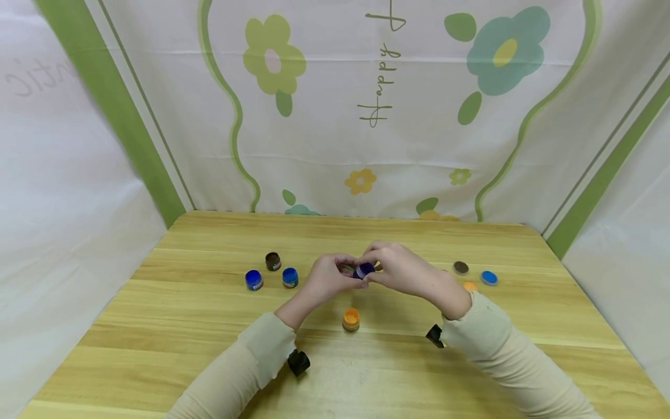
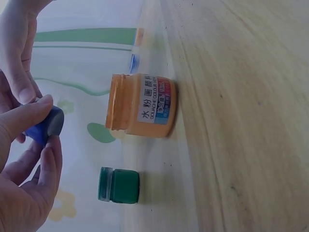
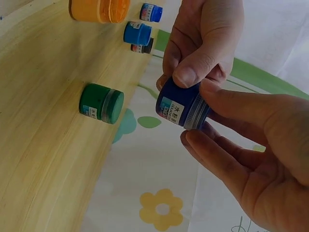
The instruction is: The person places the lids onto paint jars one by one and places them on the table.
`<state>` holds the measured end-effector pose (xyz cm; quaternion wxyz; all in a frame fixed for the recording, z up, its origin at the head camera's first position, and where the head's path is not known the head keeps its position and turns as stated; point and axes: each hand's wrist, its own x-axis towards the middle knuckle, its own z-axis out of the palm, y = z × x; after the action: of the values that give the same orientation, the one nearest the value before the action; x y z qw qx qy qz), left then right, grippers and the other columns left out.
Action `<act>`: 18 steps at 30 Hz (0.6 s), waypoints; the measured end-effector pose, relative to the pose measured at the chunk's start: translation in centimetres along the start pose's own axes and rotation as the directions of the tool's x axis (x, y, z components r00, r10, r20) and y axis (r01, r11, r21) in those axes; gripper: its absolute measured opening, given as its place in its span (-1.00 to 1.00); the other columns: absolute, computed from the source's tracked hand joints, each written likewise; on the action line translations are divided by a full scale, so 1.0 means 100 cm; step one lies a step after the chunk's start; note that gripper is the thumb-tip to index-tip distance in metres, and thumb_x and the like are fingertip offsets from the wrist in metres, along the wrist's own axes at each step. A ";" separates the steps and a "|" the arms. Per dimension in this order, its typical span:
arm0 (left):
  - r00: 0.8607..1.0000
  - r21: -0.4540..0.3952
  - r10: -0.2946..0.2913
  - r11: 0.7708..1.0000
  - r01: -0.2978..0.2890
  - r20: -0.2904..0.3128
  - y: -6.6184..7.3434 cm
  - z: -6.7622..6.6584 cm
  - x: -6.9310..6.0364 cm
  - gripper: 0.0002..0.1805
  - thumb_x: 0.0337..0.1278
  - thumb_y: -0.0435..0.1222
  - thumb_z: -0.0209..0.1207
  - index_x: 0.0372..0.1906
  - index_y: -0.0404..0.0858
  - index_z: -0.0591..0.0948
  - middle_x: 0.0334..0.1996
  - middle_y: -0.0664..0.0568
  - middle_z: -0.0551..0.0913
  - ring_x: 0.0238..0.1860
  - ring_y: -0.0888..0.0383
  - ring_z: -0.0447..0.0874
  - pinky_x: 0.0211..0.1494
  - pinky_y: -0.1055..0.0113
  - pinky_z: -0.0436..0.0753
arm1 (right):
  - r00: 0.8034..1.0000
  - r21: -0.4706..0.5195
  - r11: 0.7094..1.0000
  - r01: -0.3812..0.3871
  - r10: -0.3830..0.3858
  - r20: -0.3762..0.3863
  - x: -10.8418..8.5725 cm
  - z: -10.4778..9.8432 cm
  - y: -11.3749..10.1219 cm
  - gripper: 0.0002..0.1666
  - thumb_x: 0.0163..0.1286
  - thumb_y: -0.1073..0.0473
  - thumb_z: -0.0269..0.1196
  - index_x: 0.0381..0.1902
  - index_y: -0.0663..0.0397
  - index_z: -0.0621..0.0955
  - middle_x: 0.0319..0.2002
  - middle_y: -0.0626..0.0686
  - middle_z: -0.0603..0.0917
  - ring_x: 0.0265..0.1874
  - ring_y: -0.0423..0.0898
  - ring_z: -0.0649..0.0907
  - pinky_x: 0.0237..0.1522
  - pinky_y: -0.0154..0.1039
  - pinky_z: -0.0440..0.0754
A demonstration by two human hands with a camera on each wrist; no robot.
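A small dark blue paint jar (image 3: 171, 104) with a clear ribbed lid (image 3: 197, 112) is held above the table, tilted on its side in the right wrist view. My left hand (image 1: 325, 278) grips the jar's body between thumb and fingers. From the other side my right hand (image 1: 405, 272) pinches the lid, which sits on the jar. Below the hands stands an open orange paint jar (image 1: 351, 319). A lidded green paint jar (image 3: 102, 103) stands farther back, mostly hidden by the hands in the head view.
On the left stand an ultramarine jar (image 1: 253, 280), a brown jar (image 1: 273, 261) and a lighter blue jar (image 1: 290, 277). To the right lie a brown lid (image 1: 460, 267), a blue lid (image 1: 489, 277) and an orange lid (image 1: 470, 286), partly behind the right arm. A printed curtain (image 1: 314, 134) rises behind the table.
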<state>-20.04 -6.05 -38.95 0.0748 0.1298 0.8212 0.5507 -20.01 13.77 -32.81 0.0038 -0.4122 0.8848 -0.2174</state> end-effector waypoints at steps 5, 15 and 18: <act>0.999 0.030 0.013 0.999 -0.011 -0.049 0.002 0.002 -0.001 -0.57 -0.05 -0.22 0.59 -0.03 -0.27 0.78 -0.26 0.05 0.77 -0.29 0.20 0.71 -0.21 0.31 0.73 | 0.999 0.010 0.999 -0.036 0.036 -0.008 0.000 -0.001 -0.002 -0.63 0.28 0.36 0.46 0.06 0.26 0.74 -0.12 0.07 0.71 -0.18 -0.06 0.70 -0.19 -0.27 0.69; 0.997 0.033 0.043 0.999 -0.041 -0.064 0.003 0.002 -0.002 -0.55 -0.04 -0.23 0.59 0.00 -0.30 0.76 -0.22 0.01 0.77 -0.26 0.18 0.73 -0.19 0.31 0.74 | 0.999 -0.045 0.999 -0.027 0.025 -0.038 -0.001 -0.002 -0.003 -0.58 0.27 0.33 0.48 0.10 0.25 0.73 -0.07 0.10 0.71 -0.14 -0.02 0.73 -0.15 -0.24 0.72; 0.998 0.019 0.040 0.999 -0.039 -0.057 0.003 0.001 -0.002 -0.54 -0.02 -0.24 0.58 0.02 -0.29 0.75 -0.20 0.02 0.76 -0.25 0.17 0.72 -0.17 0.30 0.74 | 0.998 -0.055 0.998 -0.002 -0.001 -0.055 -0.002 -0.003 -0.001 -0.57 0.26 0.33 0.49 0.10 0.25 0.73 -0.05 0.11 0.71 -0.14 0.00 0.74 -0.16 -0.23 0.72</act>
<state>-19.73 -5.90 -38.68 0.0392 0.1307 0.8252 0.5481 -19.87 13.95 -32.57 -0.0321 -0.4058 0.8902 -0.2043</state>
